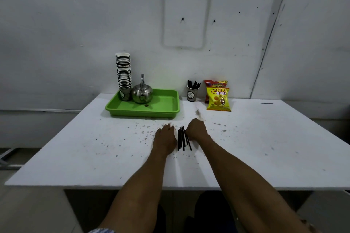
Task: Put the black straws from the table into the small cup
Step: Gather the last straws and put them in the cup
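Observation:
Several black straws (182,139) lie side by side on the white table (94,157), between my two hands. My left hand (164,139) rests flat on the table just left of the bundle, fingers stretched forward. My right hand (196,129) sits at the bundle's right side with its fingers curled down against the straws; whether it grips any is hidden. At the back stands the small cup (192,93) with a few black straws (193,83) sticking out of it.
A green tray (161,108) at the back left carries a tall stack of paper cups (124,73) and a metal kettle (142,93). Two snack bags (218,98) stand right of the small cup. Dark crumbs dot the table's middle.

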A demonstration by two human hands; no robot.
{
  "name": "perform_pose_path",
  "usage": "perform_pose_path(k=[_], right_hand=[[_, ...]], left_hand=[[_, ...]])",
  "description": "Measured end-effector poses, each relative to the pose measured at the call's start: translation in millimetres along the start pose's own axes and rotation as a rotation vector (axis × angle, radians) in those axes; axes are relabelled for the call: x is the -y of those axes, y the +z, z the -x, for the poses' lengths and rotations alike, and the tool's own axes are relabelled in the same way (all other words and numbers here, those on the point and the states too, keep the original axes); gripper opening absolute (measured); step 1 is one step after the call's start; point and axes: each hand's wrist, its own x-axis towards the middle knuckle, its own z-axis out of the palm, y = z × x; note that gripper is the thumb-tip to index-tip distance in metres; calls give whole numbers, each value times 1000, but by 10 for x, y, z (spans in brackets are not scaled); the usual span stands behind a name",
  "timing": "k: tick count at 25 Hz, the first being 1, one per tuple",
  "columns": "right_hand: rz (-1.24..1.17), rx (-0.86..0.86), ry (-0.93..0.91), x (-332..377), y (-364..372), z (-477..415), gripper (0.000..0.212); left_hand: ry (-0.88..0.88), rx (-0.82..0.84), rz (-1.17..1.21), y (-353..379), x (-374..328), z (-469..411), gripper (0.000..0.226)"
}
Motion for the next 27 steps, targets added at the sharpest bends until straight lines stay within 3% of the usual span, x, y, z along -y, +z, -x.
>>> perform_pose_path(k=[2, 4, 14, 21, 27], right_hand=[[33, -20, -19, 52, 38, 9, 45], [73, 0, -42, 94, 56, 17, 56], [215, -36, -5, 127, -31, -50, 42], [279, -80, -75, 155, 16, -53, 28], [305, -35, -96, 96, -6, -101, 35]], left_hand=[[-2, -3, -5, 23, 20, 10, 55], [-17, -4, -15, -24, 14, 34, 53], [-14, 3, -28, -3, 47, 51, 56], [-1, -13, -36, -21, 43, 70, 51], [-2, -10, -39, -1, 48, 53, 51]])
